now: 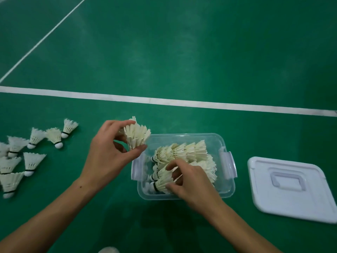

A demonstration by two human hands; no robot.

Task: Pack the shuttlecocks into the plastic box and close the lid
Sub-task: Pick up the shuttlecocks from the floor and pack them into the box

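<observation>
A clear plastic box [225, 192] stands open on the green floor, with several white feather shuttlecocks [184, 152] lying in rows inside it. My left hand [107, 157] holds one shuttlecock [136, 136] by its feathers just above the box's far left corner. My right hand [189, 181] reaches into the box, its fingers closed on the feathers of a shuttlecock in the near row [160, 183]. The white lid [291, 189] lies flat on the floor to the right of the box, apart from it.
Several loose shuttlecocks [34, 161] lie scattered on the floor at the left. A white court line [164, 102] runs across beyond the box. A pale rounded object [109, 250] shows at the bottom edge.
</observation>
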